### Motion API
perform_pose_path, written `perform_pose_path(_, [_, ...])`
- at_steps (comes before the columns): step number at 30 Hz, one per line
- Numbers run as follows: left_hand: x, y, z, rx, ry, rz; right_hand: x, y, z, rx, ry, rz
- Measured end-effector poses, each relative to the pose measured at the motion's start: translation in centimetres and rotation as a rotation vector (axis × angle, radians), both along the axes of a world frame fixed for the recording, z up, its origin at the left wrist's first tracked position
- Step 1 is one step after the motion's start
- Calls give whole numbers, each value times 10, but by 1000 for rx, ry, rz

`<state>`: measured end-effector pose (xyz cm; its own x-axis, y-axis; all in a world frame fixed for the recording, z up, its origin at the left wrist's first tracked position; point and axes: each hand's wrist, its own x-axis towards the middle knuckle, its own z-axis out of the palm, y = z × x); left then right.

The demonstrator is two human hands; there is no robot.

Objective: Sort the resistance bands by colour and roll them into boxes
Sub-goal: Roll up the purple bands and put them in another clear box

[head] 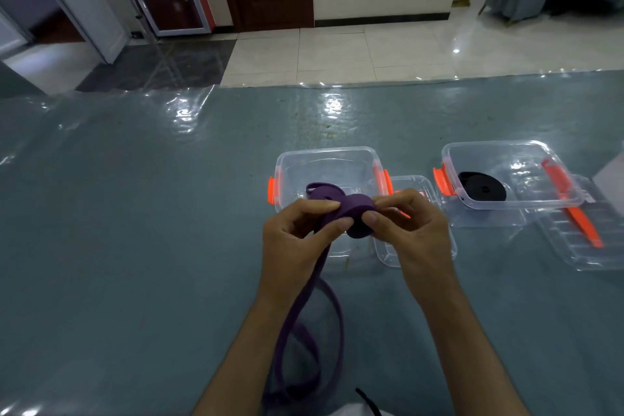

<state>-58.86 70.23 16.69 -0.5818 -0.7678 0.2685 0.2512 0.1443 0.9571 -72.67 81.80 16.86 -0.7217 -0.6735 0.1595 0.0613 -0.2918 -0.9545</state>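
A partly rolled purple resistance band (354, 213) is pinched between the left hand (297, 240) and the right hand (408, 230), fingers curled round the coil, above the near clear plastic box (324, 159). Its loose length is trailed down across the blue-grey tabletop (135, 230). A rolled black band (483, 187) is seen inside the right-hand box (513, 149), whose lid (580, 246) lies beside it

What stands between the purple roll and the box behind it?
Nothing visible. The purple band roll, pinched by the left hand and right hand, sits just in front of the open left box; its lid lies beside it. The band's unrolled tail trails toward the person.
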Motion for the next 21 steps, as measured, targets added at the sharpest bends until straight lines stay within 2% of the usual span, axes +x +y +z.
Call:
perform_pose_path(7, [-3, 5, -3, -146, -29, -8, 6, -4, 0, -67, -142, 11])
perform_pose_path(12, [-4, 6, -9, -50, -27, 46, 2, -1, 2, -58, -68, 26])
perform_pose_path(15, [-5, 3, -8, -25, 12, 35, 8, -3, -6, -80, -119, 75])
perform_pose_path(19, [-1, -3, -8, -31, -29, 7, 3, -2, -7, 51, -69, 46])
perform_pose_path(21, [-2, 0, -9, -12, -50, 23, 0, -1, -5, 42, -70, 30])
